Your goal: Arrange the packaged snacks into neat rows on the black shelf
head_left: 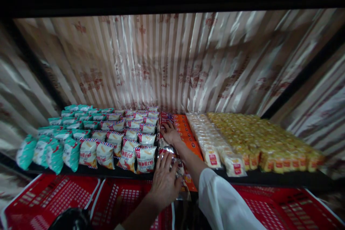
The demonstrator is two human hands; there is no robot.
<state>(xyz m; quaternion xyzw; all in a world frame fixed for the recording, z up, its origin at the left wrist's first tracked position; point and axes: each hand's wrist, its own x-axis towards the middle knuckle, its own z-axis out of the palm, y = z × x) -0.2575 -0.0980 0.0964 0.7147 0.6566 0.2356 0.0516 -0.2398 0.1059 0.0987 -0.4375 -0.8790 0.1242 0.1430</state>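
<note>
My left hand (165,182) lies on the near end of a narrow row of shiny silver-and-dark packets (167,150), its fingers stretched forward and the thumb apart. Farther back, my right hand (171,133) rests on the same row, with spread fingers pointing toward the back wall. Flat orange packets (185,129) lie just right of the row, partly under my right forearm. White snack bags with red print (146,159) stand close by on the left. What lies beneath my palms is hidden.
Teal bags (71,153) fill the shelf's left end. Clear packs of pale food (210,151) and yellow-wrapped packs (269,143) cover the right. Red baskets (54,190) sit below the black shelf edge (293,179). Striped sheeting (161,57) hangs behind.
</note>
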